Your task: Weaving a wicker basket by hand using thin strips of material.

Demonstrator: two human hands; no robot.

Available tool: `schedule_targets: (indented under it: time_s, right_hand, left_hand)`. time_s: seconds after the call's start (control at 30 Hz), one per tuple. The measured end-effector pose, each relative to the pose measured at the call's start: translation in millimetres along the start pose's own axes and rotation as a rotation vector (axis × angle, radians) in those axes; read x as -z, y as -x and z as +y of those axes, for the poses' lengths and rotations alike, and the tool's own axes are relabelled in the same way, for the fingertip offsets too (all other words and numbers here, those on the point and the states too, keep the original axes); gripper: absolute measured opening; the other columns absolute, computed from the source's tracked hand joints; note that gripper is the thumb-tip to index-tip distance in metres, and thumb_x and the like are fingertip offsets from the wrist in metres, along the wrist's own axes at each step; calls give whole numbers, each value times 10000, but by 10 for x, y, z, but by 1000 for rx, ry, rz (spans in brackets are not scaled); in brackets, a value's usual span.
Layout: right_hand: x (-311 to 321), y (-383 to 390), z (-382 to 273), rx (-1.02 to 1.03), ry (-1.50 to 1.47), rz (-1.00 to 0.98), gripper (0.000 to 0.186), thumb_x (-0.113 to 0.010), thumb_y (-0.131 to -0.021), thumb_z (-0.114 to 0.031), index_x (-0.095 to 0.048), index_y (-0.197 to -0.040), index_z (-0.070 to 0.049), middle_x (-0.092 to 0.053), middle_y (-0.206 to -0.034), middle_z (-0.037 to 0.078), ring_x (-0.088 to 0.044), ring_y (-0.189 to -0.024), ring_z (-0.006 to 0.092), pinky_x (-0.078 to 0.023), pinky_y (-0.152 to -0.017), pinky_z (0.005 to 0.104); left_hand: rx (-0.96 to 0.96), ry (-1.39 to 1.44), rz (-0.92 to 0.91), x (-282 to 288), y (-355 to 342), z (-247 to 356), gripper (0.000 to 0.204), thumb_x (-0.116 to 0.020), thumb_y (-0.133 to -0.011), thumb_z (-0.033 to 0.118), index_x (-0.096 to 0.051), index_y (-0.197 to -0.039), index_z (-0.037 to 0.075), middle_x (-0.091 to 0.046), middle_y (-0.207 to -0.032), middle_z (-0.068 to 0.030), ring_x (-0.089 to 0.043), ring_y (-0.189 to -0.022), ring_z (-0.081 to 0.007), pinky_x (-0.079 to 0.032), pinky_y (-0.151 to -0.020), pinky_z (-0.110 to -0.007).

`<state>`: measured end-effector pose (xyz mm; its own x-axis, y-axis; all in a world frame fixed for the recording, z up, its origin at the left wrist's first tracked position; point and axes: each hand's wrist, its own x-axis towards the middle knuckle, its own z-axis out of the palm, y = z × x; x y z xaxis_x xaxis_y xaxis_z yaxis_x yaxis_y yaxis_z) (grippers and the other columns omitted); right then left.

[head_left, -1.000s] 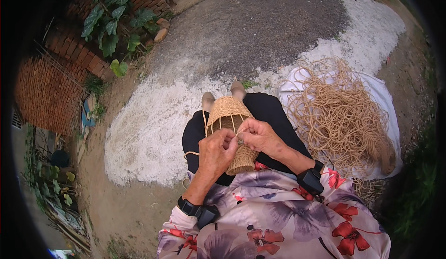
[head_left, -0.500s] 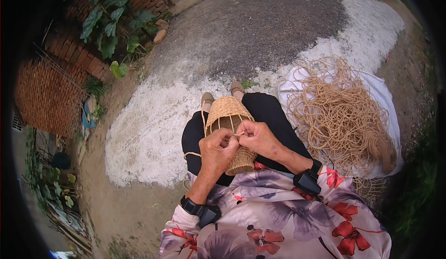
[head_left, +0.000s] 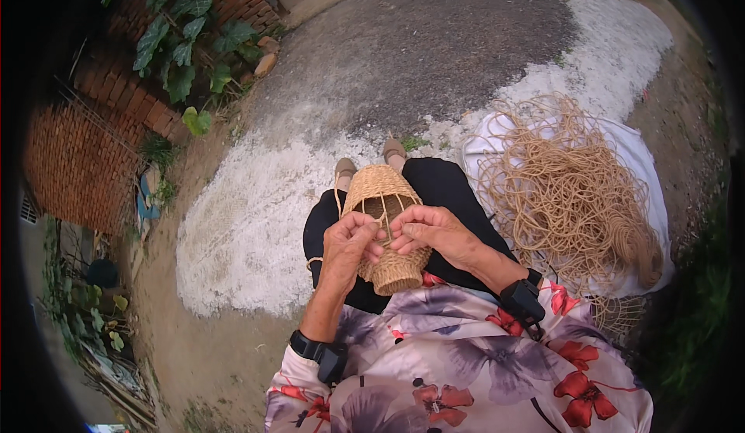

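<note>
A tan woven basket (head_left: 380, 182) lies across my lap between my thighs, its narrow ringed end toward me. In its upper side is a gap crossed by bare cord strands (head_left: 386, 208). Over that gap my left hand (head_left: 348, 248) is closed, thumb and fingertips pinching at the cord. My right hand (head_left: 434, 233) meets it from the other side, fingertips also pinched on the cord; the fingers partly hide the exact grip. A loose cord end (head_left: 313, 261) sticks out left of the basket.
To my right, a large tangled heap of tan cord (head_left: 563, 192) rests on a white cloth (head_left: 648, 173). Pale grit (head_left: 240, 231) and dark gravel (head_left: 419, 45) cover the ground ahead. A brick wall (head_left: 81, 161) and leafy plants (head_left: 182, 41) stand at the left.
My hands have drawn slightly apart and lower, with the fingers more spread along the strands. The basket's narrow end has tilted up a little, showing its opening.
</note>
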<state>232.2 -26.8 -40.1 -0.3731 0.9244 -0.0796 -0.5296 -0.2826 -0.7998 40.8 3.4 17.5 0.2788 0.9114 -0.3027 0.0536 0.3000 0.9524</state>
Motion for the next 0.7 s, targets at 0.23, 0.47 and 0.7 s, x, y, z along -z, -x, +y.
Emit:
schedule_targets:
  time_s: [0.23, 0.47, 0.7]
  right_hand:
    - [-41, -56, 10, 7, 146, 69, 150, -596, -942, -110, -613, -1010, 23, -653, -894, 68, -656, -679, 93, -509, -515, 189]
    - [-155, -90, 22, 13, 321, 200, 62, -619, -903, -71, -625, -889, -10, -611, -700, 21, -580, -545, 59, -442, -428, 206]
    - [-258, -26, -55, 151, 491, 219, 80, -619, -882, -46, -615, -852, 29, -600, -693, 22, -584, -553, 82, -493, -485, 243]
  left_hand:
    - [31, -47, -70, 22, -9, 4, 107, -627, -912, 132, -626, -927, 26, -676, -803, -56, -586, -559, -63, -486, -486, -188]
    - [17, -76, -90, -8, 0, 13, 115, -645, -901, 127, -624, -933, 19, -671, -782, -53, -592, -560, -68, -484, -484, -188]
    - [23, -111, -69, -18, -17, 19, 96, -620, -910, 103, -605, -933, 11, -659, -766, -58, -597, -554, -81, -483, -467, -201]
